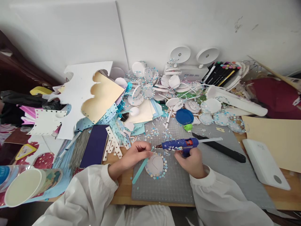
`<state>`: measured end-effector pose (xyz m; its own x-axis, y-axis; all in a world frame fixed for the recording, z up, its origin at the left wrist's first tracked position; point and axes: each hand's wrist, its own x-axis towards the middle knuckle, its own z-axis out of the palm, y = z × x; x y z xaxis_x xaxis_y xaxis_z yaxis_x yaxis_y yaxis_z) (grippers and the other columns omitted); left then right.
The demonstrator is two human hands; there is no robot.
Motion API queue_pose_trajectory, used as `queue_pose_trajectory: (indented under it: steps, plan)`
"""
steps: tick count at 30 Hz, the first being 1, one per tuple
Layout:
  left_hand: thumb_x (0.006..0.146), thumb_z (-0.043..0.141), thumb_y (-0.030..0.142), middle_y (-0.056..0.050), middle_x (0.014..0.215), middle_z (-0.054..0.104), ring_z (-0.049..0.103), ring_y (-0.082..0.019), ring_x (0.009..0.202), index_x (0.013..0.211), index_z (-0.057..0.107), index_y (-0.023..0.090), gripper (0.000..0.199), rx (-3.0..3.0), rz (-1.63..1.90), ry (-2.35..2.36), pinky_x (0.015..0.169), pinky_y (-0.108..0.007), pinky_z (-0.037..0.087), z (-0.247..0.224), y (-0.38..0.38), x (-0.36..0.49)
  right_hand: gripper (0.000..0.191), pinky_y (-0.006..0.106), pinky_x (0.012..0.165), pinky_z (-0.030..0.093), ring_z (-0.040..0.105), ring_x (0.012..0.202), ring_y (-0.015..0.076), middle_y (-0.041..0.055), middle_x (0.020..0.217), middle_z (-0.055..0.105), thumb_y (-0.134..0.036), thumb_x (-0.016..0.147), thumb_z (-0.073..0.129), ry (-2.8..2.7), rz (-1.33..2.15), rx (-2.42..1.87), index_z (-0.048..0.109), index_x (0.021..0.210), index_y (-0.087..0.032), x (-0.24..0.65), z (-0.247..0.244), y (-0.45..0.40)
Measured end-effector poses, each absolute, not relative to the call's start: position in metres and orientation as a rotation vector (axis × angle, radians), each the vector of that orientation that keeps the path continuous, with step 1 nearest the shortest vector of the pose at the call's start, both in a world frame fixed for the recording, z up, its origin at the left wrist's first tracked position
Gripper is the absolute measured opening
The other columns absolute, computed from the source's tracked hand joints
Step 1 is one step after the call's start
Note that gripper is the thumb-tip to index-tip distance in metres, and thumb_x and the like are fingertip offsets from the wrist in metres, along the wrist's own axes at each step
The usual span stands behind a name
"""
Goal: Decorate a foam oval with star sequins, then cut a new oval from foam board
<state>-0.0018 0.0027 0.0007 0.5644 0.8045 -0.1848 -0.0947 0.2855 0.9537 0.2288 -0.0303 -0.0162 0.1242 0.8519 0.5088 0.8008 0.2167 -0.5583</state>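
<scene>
My right hand [191, 160] is wrapped round the handle of a blue hot glue gun [180, 144], its nozzle pointing left and a white glue stick [210, 140] sticking out of the back. Near the nozzle, my left hand [138, 152] is closed in a pinch on a slim teal tool [140, 171]. Its lower end slants toward me, while its upper end is hidden by the fingers. Just below the nozzle lies a round white disc [156, 165] edged with small blue, white and cream stars, on the grey cutting mat [169, 191].
Loose stars [154, 133] are scattered behind the gun. A black knife-like tool [223, 150], a white power bank [265, 164] and a blue lid [184, 116] lie to the right. Leftward are a dark blue phone [94, 146], paper scraps and a paper cup [24, 188]. Decorated discs [148, 91] pile up behind.
</scene>
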Motion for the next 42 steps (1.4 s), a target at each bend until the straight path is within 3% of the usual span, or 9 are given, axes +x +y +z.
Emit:
queue_pose_trajectory:
  steps: [30, 42]
  plan:
    - [0.073, 0.065, 0.031, 0.004, 0.055, 0.034, 0.029, -0.008, 0.055, 0.051, 0.039, 0.016, 0.038, 1.17, 0.677, 0.762, 0.053, -0.024, 0.021, 0.0022, 0.003, -0.0012, 0.026, 0.024, 0.038, 0.034, 0.035, 0.034, 0.0094, -0.0064, 0.036, 0.034, -0.027, 0.064, 0.054, -1.702, 0.095, -1.608, 0.034, 0.047, -0.024, 0.2306, -0.0154, -0.0307]
    - [0.073, 0.067, 0.033, 0.004, 0.054, 0.034, 0.03, -0.007, 0.055, 0.049, 0.039, 0.015, 0.041, 1.194, 0.684, 0.764, 0.053, -0.024, 0.021, 0.0027, 0.0035, -0.001, 0.022, 0.024, 0.038, 0.036, 0.04, 0.033, 0.0109, -0.0052, 0.037, 0.04, -0.027, 0.064, 0.053, -1.71, 0.086, -1.597, 0.038, 0.049, -0.024, 0.2309, -0.0145, -0.03]
